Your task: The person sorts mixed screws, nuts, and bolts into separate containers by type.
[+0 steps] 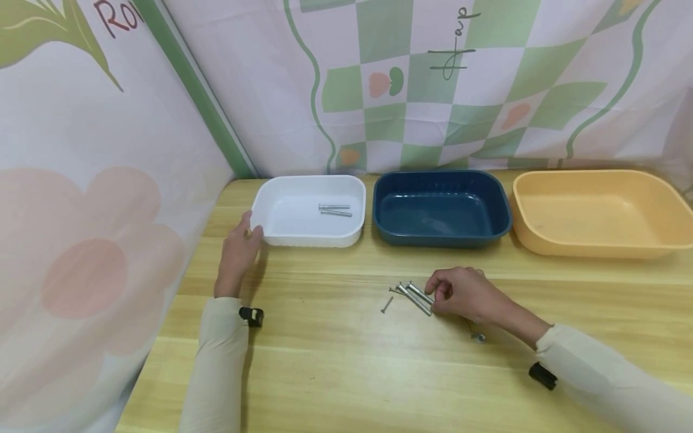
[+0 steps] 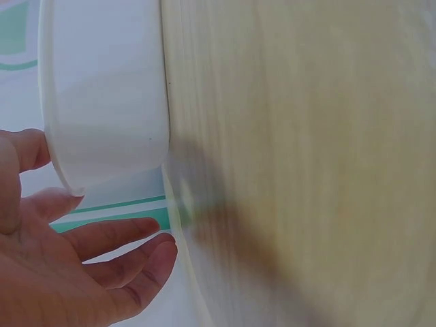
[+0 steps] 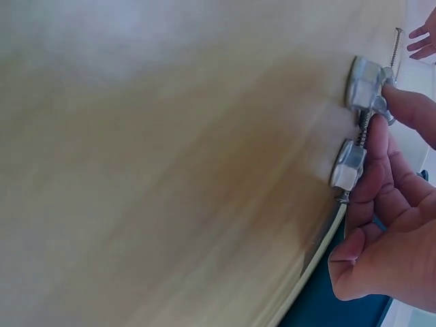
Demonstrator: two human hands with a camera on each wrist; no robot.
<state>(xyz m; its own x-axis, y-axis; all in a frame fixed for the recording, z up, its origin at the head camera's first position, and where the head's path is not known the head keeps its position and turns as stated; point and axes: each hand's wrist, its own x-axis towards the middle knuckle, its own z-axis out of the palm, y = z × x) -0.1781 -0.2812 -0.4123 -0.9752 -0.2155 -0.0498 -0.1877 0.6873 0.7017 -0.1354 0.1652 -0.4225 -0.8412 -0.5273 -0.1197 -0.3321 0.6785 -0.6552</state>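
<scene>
A right hand (image 1: 465,294) pinched long bolts (image 1: 415,297) on the wooden surface (image 1: 335,361); the left hand (image 1: 238,252), fingers relaxed, touched a white tray (image 1: 271,231).

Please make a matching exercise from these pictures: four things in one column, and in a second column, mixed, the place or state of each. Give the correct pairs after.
Things
1. white tray
2. blue tray
3. left hand
4. right hand

Place or state
A. holds no bolts, middle of the row
B. pinches long bolts on the table
C. has two bolts inside
D. rests open against a tray corner

Pairs: 1-C, 2-A, 3-D, 4-B
</scene>
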